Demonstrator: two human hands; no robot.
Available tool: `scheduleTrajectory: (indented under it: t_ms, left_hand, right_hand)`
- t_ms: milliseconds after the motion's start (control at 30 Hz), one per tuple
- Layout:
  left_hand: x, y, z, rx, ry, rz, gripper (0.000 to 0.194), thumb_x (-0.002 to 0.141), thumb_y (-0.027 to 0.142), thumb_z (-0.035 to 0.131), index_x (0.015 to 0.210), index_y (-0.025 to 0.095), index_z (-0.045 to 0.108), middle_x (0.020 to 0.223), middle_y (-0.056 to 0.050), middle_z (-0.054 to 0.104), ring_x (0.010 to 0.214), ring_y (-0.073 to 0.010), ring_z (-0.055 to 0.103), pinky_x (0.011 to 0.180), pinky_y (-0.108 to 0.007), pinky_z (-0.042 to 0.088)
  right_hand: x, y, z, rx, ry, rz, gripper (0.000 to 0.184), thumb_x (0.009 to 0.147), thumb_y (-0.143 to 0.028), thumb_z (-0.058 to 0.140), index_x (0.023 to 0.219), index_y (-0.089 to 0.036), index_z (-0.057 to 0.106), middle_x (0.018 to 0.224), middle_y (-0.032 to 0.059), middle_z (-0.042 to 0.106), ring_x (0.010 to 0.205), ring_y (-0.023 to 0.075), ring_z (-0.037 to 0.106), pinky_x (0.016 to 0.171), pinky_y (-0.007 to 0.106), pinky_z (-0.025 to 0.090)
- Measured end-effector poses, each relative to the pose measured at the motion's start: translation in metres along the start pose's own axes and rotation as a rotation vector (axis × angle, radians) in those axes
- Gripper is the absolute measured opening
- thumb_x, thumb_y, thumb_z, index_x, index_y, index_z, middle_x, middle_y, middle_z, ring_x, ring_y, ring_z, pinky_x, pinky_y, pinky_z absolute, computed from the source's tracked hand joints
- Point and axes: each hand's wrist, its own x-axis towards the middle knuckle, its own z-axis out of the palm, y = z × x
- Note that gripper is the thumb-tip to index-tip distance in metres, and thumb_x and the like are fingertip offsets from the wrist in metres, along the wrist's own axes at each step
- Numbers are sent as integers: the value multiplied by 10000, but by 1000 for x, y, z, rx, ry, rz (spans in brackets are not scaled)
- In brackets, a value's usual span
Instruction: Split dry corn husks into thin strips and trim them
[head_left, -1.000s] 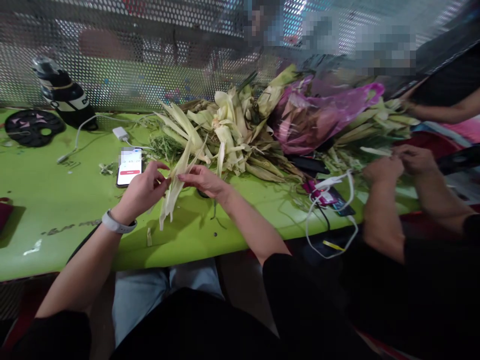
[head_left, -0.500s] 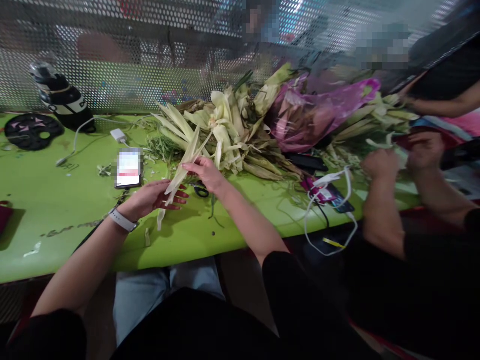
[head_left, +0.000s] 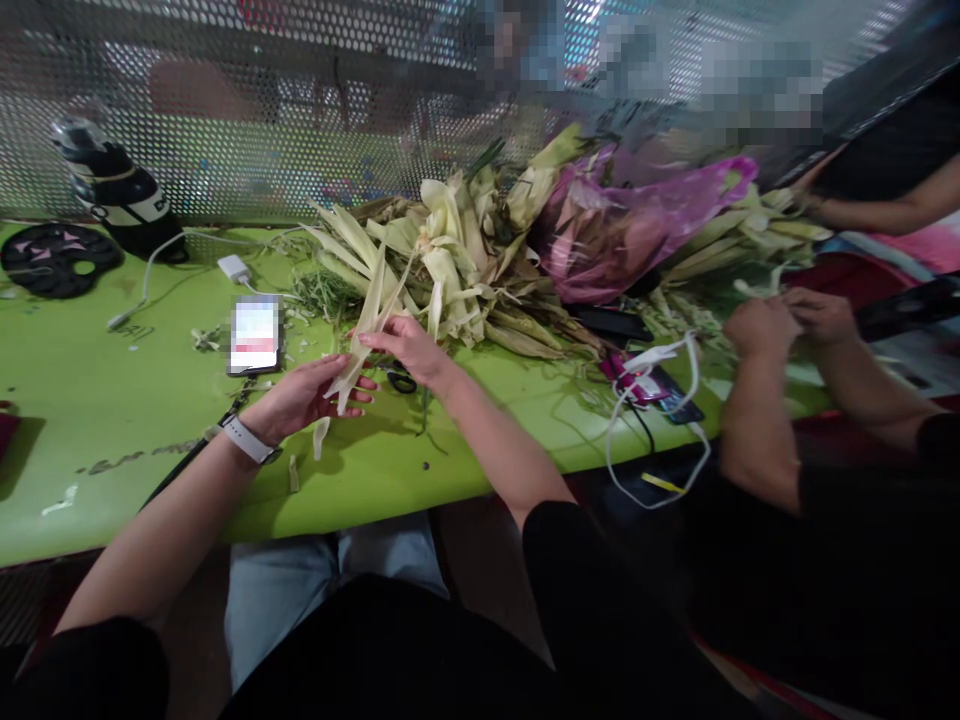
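Black, a bottle (head_left: pixel 127 200) stands toward the left of the green surface (head_left: pixel 165 500); a phone (head_left: pixel 255 335) lies next. The left hand (head_left: pixel 302 396) spreads its fingers loosely beneath the lower end of a corn husk (head_left: pixel 366 322); the right hand (head_left: pixel 415 350) pinches it higher up. Behind sit a husk pile (head_left: pixel 457 265) and a purple bag (head_left: pixel 600 245).

left of the gripped husk (head_left: pixel 367 315) lies the phone (head_left: pixel 255 335), the bottle (head_left: pixel 124 190) farther left and behind. just behind the grip lies the husk pile (head_left: pixel 457 265), with the bag (head_left: pixel 600 240) farther right.
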Motion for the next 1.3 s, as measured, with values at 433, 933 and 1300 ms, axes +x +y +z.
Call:
scheduleTrajectory:
  t_ms: [433, 933, 1300]
  left_hand:
    - [0, -1, 0, -62, 8, 44, 91, 919, 220, 589, 957, 153, 636, 694, -28, 631, 528, -91, 582, 427, -164, 488]
    - [11, -6, -16, 119, 28, 269, 122, 869, 268, 653, 915, 157, 680, 754, -33, 626, 546, -69, 534, 408, -149, 361]
    - [10, 16, -30, 72, 431, 594, 128, 873, 258, 611, 980, 188, 610, 1027, -69, 720, 919, -143, 697, 686, -219, 553]
  right_hand:
    - [1, 2, 2, -10, -27, -56, 382, 653, -474, 815, 828, -171, 661, 827, 12, 689, 795, 149, 635, 818, 303, 531]
    - [6, 11, 0, -140, 198, -219, 401, 729, -520, 734, 945, -206, 612, 906, 11, 624, 790, 129, 606, 763, 258, 514]
    - [-11, 27, 33, -694, -181, 118, 348, 816, -502, 693, 712, -177, 624, 607, 29, 625, 485, 124, 552, 509, 280, 447]
